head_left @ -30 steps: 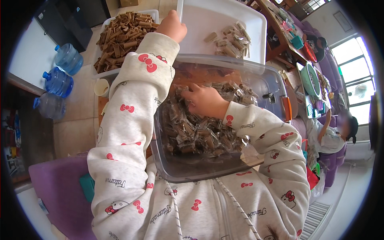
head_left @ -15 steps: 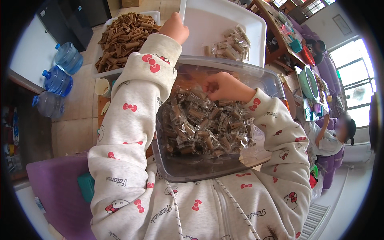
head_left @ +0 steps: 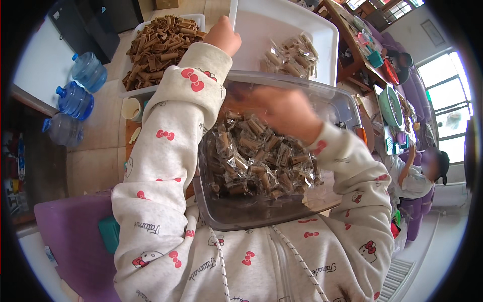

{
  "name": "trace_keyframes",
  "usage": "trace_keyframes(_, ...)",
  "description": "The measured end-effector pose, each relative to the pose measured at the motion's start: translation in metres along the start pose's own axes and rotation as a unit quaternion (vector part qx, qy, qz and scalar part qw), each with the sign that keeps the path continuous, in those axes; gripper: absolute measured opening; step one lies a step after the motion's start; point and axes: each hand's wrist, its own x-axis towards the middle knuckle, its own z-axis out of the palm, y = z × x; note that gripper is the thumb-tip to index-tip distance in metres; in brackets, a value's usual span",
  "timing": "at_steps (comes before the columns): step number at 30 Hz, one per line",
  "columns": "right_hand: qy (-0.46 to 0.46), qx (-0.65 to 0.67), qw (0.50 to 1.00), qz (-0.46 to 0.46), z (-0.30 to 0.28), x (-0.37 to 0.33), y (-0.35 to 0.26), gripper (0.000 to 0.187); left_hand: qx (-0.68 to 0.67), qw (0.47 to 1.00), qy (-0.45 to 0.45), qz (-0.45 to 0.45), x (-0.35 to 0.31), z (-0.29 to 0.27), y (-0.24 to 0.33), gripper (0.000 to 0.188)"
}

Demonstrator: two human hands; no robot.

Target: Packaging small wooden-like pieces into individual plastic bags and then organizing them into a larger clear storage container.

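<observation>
My left hand [head_left: 224, 36] is closed at the left rim of a large white tub [head_left: 254, 22] and appears to grip it. In that tub's right part lies a pile of brown pieces in clear plastic wrappers [head_left: 293, 59]. Nearer to me a clear grey plastic bin [head_left: 241, 220] holds a heap of short brown, tube-like pieces, each in a clear wrapper [head_left: 266, 158]. My right hand [head_left: 289, 110] is over the far part of this heap. Motion smears its fingers, so whether it holds anything cannot be made out.
Unwrapped brown pieces [head_left: 161, 50] fill another white tub at the far left. A cream cup [head_left: 131, 108] stands below it. Blue water jugs [head_left: 75, 99] line the left floor. Along the right run a wooden table [head_left: 347, 38] and a green basin [head_left: 391, 106]; another person [head_left: 417, 173] sits there.
My right hand has moved from a curled pose at the heap into a fast, blurred motion in nearly the same place. My left hand stays at the tub rim.
</observation>
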Motion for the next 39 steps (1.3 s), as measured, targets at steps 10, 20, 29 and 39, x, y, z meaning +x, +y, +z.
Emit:
trace_keyframes(10,-0.127,0.019,0.989,0.074,0.09,-0.006,-0.003,0.041,0.033,0.999,-0.007,-0.013,-0.006,0.002,0.001,0.031)
trace_keyframes(20,-0.202,0.07,0.977,0.012,0.089,0.02,-0.006,0.042,0.0,1.0,-0.011,-0.014,0.001,-0.002,-0.002,0.043)
trace_keyframes(29,-0.287,0.106,0.952,-0.019,0.1,0.007,-0.005,0.047,0.01,1.0,0.007,0.012,-0.003,0.003,0.0,0.035)
trace_keyframes(39,-0.208,0.057,0.976,-0.035,0.119,0.006,-0.008,0.041,-0.001,0.997,0.053,0.062,-0.007,0.0,0.002,0.039)
